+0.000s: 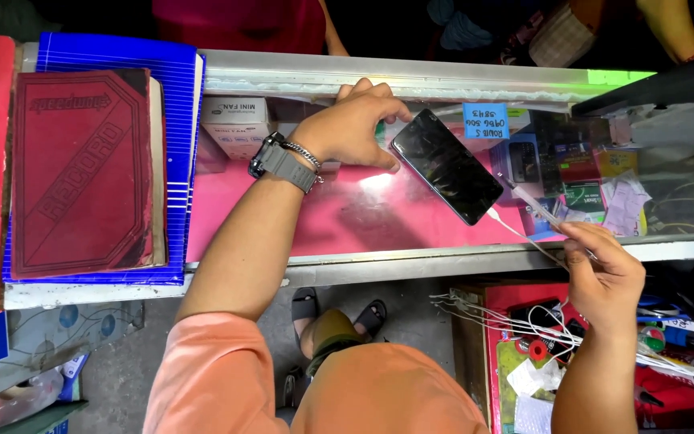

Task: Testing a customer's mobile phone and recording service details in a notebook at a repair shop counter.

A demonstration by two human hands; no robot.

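A black smartphone (447, 165) lies tilted on the glass counter top (363, 217), screen dark. My left hand (355, 124), with a grey wristwatch (281, 161) and a chain bracelet, rests on the glass and touches the phone's upper left end with its fingers. A white charging cable (516, 231) is plugged into the phone's lower right end. My right hand (600, 277) pinches that cable a short way from the phone, beside the counter's near edge.
A dark red record book (82, 173) lies on a blue ledger (174, 80) at the left. Small boxes and packets (580, 173) sit under the glass. Tangled white cables (540, 329) fill a red box below right. Other people stand beyond the counter's far edge.
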